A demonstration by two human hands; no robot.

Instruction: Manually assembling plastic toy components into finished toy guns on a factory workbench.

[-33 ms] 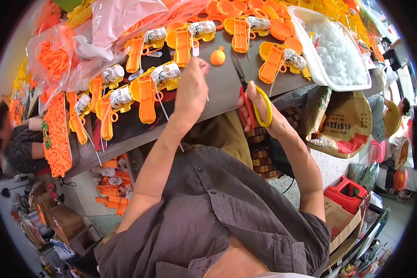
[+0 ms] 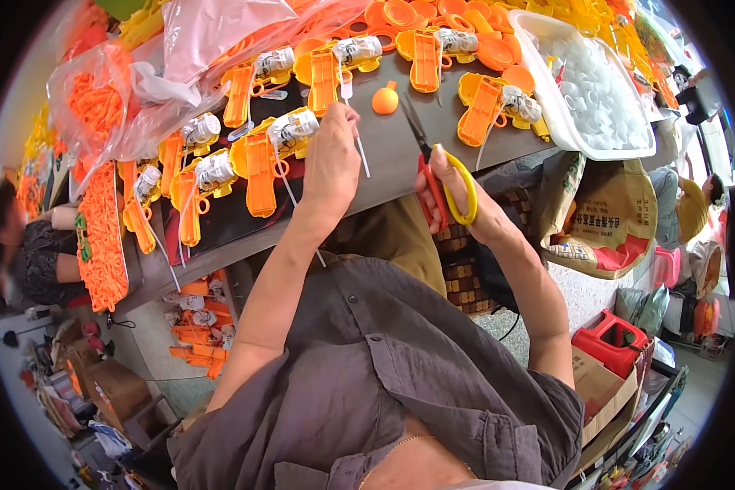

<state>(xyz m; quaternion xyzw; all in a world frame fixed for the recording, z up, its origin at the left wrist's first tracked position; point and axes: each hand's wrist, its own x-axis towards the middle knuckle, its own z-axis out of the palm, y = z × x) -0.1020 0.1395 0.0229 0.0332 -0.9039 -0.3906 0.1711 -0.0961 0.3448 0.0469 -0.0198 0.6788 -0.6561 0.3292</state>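
My left hand (image 2: 332, 159) reaches over the grey tabletop (image 2: 400, 167) and pinches a thin white strip (image 2: 361, 155) that hangs down from its fingers. It is next to a yellow and orange toy piece (image 2: 261, 159) with a white wrapped roll on it. My right hand (image 2: 457, 204) grips scissors (image 2: 453, 189) with one yellow and one red handle loop; the dark blades point away from me across the table. A small orange ball (image 2: 385, 100) lies just beyond both hands.
Several orange and yellow toy pieces (image 2: 420, 53) cover the table. A white tray (image 2: 547, 106) of white parts stands at right, plastic bags (image 2: 98, 106) of orange parts at left. Another person (image 2: 33, 253) sits far left. A brown bag (image 2: 604, 220) and a red container (image 2: 608, 339) sit below.
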